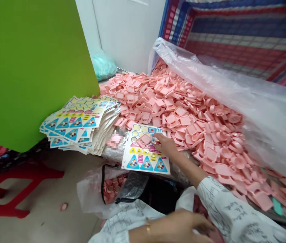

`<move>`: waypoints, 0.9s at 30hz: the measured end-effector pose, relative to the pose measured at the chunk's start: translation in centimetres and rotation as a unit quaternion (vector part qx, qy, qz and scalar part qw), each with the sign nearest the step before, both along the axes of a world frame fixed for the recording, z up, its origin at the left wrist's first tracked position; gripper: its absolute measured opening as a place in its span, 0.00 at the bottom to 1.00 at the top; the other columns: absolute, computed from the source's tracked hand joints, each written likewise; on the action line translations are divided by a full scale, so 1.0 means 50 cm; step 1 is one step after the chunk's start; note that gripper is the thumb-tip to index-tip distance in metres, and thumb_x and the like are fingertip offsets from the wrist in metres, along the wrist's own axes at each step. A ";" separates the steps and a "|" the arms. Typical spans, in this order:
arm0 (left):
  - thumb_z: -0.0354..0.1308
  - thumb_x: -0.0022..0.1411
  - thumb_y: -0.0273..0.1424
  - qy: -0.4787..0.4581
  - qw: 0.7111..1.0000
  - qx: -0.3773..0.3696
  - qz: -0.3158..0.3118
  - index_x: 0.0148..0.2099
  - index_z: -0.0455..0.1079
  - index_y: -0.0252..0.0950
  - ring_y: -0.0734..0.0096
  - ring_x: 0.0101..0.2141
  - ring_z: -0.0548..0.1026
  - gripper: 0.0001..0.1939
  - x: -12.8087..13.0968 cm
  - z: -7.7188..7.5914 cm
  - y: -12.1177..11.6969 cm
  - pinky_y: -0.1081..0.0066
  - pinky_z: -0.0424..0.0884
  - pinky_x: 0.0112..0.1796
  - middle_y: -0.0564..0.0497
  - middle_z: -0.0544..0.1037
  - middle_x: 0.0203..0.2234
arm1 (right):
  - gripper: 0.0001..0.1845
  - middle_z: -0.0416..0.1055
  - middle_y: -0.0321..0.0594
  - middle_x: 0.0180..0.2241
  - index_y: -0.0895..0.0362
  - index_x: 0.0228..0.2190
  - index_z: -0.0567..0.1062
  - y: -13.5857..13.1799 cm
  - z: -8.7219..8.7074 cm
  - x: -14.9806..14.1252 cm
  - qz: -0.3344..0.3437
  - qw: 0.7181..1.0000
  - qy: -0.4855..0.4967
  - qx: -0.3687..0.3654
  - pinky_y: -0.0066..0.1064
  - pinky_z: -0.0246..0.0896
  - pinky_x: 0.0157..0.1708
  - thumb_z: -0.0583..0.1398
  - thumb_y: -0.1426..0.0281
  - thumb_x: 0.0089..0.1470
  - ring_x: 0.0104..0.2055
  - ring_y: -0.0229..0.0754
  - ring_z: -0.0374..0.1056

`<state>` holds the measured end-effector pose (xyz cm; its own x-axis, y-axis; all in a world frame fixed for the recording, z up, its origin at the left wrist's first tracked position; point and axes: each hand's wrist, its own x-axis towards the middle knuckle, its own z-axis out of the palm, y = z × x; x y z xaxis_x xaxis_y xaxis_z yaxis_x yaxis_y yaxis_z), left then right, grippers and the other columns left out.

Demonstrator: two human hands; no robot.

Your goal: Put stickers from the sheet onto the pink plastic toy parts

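Note:
My right hand (167, 145) reaches over the right side of a small stack of sticker sheets (146, 163). Its fingertips are stretched out and rest on or just above the top sheet. The stickers are blue triangles, yellow shapes and pink shapes. A flat pink plastic piece (143, 140) lies on that sheet, left of my fingers. Low in the view, my left hand (175, 226) is in front of my lap, slightly blurred. Its fingers look apart, with nothing visible in them; the bottom edge of the frame cuts off part of it.
A large heap of pink plastic pieces (183, 114) covers the table. Further left is a thick pile of sticker sheets (82, 118) beside a green panel (31, 67). Clear plastic sheeting (208, 77) drapes at right. Below are an open bag of pink pieces (114, 187) and a red stool (21, 182).

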<state>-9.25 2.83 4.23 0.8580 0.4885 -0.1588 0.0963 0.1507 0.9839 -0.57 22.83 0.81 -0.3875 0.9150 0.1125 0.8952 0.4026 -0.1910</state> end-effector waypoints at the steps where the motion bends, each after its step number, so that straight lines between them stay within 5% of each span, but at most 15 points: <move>1: 0.64 0.58 0.38 0.017 0.999 0.001 0.030 0.49 0.76 0.36 0.61 0.43 0.78 0.18 -0.035 0.010 0.015 0.66 0.72 0.46 0.48 0.81 0.41 | 0.27 0.63 0.39 0.63 0.49 0.59 0.66 0.005 0.000 -0.004 0.020 1.000 0.000 -0.001 0.33 0.66 0.41 0.57 0.66 0.58 0.52 0.46 0.70; 4: 0.58 0.62 0.33 0.071 0.975 0.059 0.200 0.49 0.75 0.36 0.64 0.42 0.78 0.14 -0.132 0.035 0.071 0.68 0.72 0.46 0.48 0.82 0.41 | 0.31 0.58 0.36 0.65 0.45 0.61 0.63 0.025 0.006 -0.027 0.092 0.994 -0.044 -0.026 0.34 0.66 0.39 0.57 0.69 0.57 0.49 0.47 0.72; 6: 0.55 0.64 0.34 0.101 0.932 0.139 0.320 0.48 0.75 0.37 0.64 0.45 0.77 0.13 -0.181 0.034 0.113 0.65 0.70 0.49 0.47 0.81 0.43 | 0.28 0.60 0.36 0.64 0.44 0.60 0.65 0.040 0.011 -0.043 0.132 0.988 -0.079 -0.031 0.33 0.65 0.37 0.55 0.70 0.58 0.47 0.47 0.72; 11: 0.55 0.63 0.32 0.170 0.802 0.293 0.492 0.56 0.69 0.36 0.56 0.53 0.74 0.19 -0.259 -0.029 0.215 0.55 0.67 0.55 0.40 0.77 0.52 | 0.23 0.73 0.45 0.53 0.49 0.58 0.67 0.063 0.009 -0.054 0.216 0.965 -0.150 0.006 0.34 0.61 0.39 0.51 0.72 0.64 0.41 0.46 0.73; 16: 0.57 0.60 0.29 0.207 0.757 0.379 0.491 0.61 0.64 0.35 0.53 0.60 0.68 0.26 -0.284 -0.084 0.284 0.53 0.62 0.60 0.37 0.71 0.58 | 0.21 0.76 0.48 0.46 0.53 0.56 0.71 0.059 -0.002 -0.045 0.216 0.970 -0.113 0.019 0.34 0.58 0.44 0.48 0.73 0.66 0.43 0.44 0.71; 20: 0.56 0.62 0.28 0.271 0.746 0.421 0.439 0.61 0.64 0.32 0.52 0.61 0.65 0.24 -0.255 -0.087 0.333 0.55 0.60 0.60 0.34 0.68 0.60 | 0.22 0.72 0.44 0.54 0.52 0.55 0.71 0.048 -0.006 -0.056 0.047 0.998 0.048 0.016 0.32 0.59 0.45 0.53 0.74 0.61 0.48 0.44 0.70; 24: 0.61 0.60 0.31 0.354 0.754 0.418 0.362 0.54 0.69 0.32 0.46 0.56 0.68 0.20 -0.216 -0.085 0.389 0.51 0.63 0.55 0.32 0.72 0.54 | 0.23 0.77 0.39 0.40 0.53 0.55 0.67 0.035 -0.018 -0.056 -0.178 0.952 0.243 -0.050 0.31 0.61 0.36 0.56 0.62 0.60 0.39 0.43 0.72; 27: 0.63 0.58 0.31 0.335 0.769 0.416 0.352 0.46 0.73 0.34 0.47 0.50 0.71 0.13 -0.210 -0.084 0.420 0.52 0.66 0.51 0.36 0.77 0.42 | 0.23 0.74 0.35 0.31 0.54 0.49 0.70 0.021 -0.030 -0.033 -0.226 0.918 0.308 -0.111 0.30 0.58 0.30 0.54 0.52 0.60 0.32 0.43 0.71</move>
